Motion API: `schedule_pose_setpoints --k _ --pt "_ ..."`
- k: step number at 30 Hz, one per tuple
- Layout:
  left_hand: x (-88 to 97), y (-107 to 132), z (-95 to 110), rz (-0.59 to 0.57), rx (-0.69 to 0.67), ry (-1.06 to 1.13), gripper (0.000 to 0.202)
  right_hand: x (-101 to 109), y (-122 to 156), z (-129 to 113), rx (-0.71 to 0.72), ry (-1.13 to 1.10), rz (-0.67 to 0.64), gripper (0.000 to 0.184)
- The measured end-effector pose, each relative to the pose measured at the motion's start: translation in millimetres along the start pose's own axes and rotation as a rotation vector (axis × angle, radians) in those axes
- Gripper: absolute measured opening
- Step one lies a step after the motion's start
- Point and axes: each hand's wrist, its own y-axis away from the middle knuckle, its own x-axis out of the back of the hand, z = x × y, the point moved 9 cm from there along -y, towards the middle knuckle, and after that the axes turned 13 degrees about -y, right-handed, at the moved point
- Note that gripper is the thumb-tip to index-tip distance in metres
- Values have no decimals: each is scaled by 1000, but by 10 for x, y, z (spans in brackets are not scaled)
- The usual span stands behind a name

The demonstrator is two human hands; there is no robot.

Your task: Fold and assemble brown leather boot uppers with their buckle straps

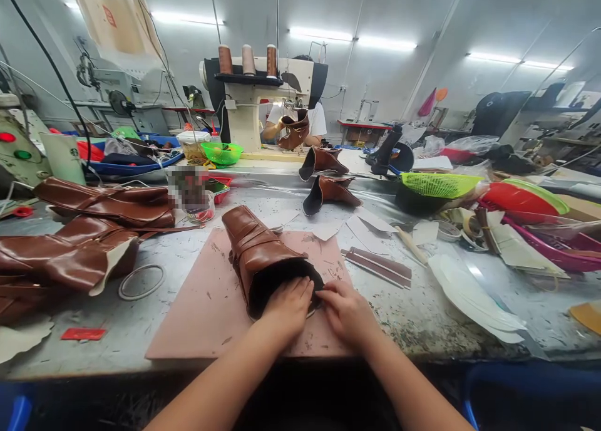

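A brown leather boot upper [263,246] lies on its side, its dark opening facing me. The fingers of my left hand [288,306] reach into that opening and lie flat on the dark lining, close together. Just to the right, my right hand [350,315] has its thumb and forefinger pinched on the opening's right edge. Under the upper is a pink board [188,312], flecked with small scraps. What my left fingertips touch inside is partly hidden.
More brown boot uppers [70,249] are piled at left, beside a white ring [141,282]. Two small brown uppers [331,193] stand farther back. Brown strips [378,267] and white sheets [474,299] lie at right. Behind a sewing machine [263,86], another person's hands hold a brown upper [294,132].
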Motion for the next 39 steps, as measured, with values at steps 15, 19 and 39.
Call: schedule_pose_setpoints --k 15,19,39 --pt "143 428 6 120 51 4 42 -64 -578 -64 -101 -34 -153 12" --pt "27 801 56 67 -96 22 67 -94 -451 -355 -57 -170 -374 12" --pt "24 771 58 -35 -52 -22 81 -141 -449 294 -346 -153 -343 16"
